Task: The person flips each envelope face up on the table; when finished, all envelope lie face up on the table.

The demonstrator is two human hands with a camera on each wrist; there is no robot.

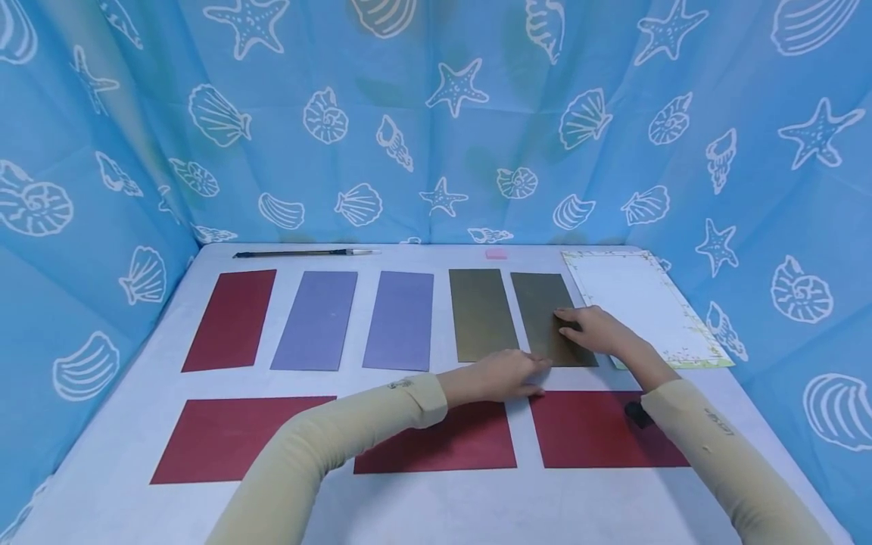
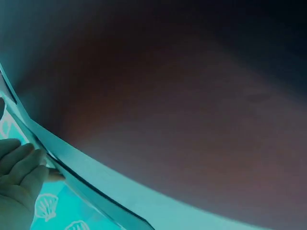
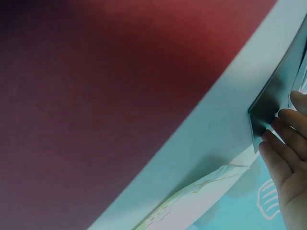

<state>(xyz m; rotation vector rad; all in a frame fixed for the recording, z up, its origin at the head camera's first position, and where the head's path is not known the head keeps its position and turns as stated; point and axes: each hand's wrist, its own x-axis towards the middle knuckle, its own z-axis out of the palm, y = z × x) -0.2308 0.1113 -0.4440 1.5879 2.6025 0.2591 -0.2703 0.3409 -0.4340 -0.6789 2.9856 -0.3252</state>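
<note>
Two olive-gold paper cards lie side by side on the table: a left one (image 1: 482,314) and a right one (image 1: 541,306). My right hand (image 1: 599,331) touches the right card along its right edge, fingers extended in the right wrist view. Near that card's lower left corner, my left hand (image 1: 500,376) reaches over the gap between the two cards, fingertips at the corner. In the left wrist view its fingers look mostly straight. Below the hands lie a middle red card (image 1: 443,446), partly covered by the left arm, and a right red card (image 1: 593,435), partly under the right forearm.
Further left are two purple cards (image 1: 316,322), an upright red card (image 1: 229,322) and a sideways red card (image 1: 225,443). A brush (image 1: 300,253) and a pink block (image 1: 496,254) lie at the back. A white sheet with a floral border (image 1: 633,299) lies right. Blue shell-patterned curtain (image 1: 422,151) encloses the table.
</note>
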